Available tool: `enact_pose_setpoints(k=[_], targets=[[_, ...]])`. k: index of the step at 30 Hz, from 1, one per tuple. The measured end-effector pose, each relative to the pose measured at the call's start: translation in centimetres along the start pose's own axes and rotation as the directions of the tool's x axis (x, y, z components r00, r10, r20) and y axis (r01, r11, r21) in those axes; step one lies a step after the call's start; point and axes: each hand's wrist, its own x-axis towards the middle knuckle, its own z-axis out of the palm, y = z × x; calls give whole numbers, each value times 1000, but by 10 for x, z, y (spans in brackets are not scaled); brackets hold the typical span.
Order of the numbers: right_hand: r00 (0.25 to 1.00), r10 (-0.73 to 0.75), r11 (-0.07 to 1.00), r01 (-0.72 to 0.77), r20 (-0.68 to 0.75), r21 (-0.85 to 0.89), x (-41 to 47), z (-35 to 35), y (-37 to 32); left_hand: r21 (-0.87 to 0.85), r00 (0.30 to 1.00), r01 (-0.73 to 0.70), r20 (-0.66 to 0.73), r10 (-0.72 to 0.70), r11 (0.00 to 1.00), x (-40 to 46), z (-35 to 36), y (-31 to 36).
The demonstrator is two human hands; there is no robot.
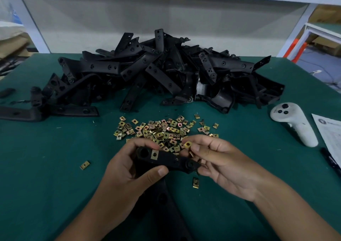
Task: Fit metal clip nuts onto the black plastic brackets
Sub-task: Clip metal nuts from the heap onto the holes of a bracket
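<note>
- Black plastic is gripped in the left hand [127,168]: one bracket [166,160] is held above the near middle of the bench [46,167], fingers curled over its far edge and the thumb pressed on its near edge.
- A fitted clip nut [154,155] is seen on the bracket's left part, beside a round hole.
- A loose clip nut [187,144] is pinched between thumb and forefinger of the right hand [223,165], just above the bracket's right end; further nuts seem to be tucked under the same fingers, though this cannot be told for certain.
- The right hand's lower fingers are laid against the bracket's right end.
- A scatter of brass-coloured clip nuts [162,130] is spread on the green bench cover just beyond the hands, with single nuts lying apart near the left hand [84,165] and below the bracket [195,182].
- A large heap of black brackets [156,71] is piled toward the far edge of the bench.
- A white handheld controller [293,122] is laid near the right edge, beside a printed sheet [330,132].
</note>
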Motion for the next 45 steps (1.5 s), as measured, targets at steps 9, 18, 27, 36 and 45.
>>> enact_pose_setpoints(k=[9, 18, 27, 36, 45], targets=[[997, -71, 992, 74, 33, -98, -1, 4, 2, 53, 1000, -11, -13, 11, 999, -1, 2, -1], [987, -152, 975, 160, 61, -155, -5, 9, 3, 140, 997, -59, -38, 65, 988, -1, 6, -4], [988, -141, 982, 147, 56, -116, -6, 12, 4, 160, 997, -70, -19, 74, 985, -2, 4, -6], [995, -98, 995, 98, 32, -13, -3, 17, 13, 174, 998, -59, -25, 64, 983, -2, 3, -9], [932, -345, 852, 360, 109, -381, -8, 11, 12, 167, 995, -71, -55, 81, 983, -1, 3, -8]])
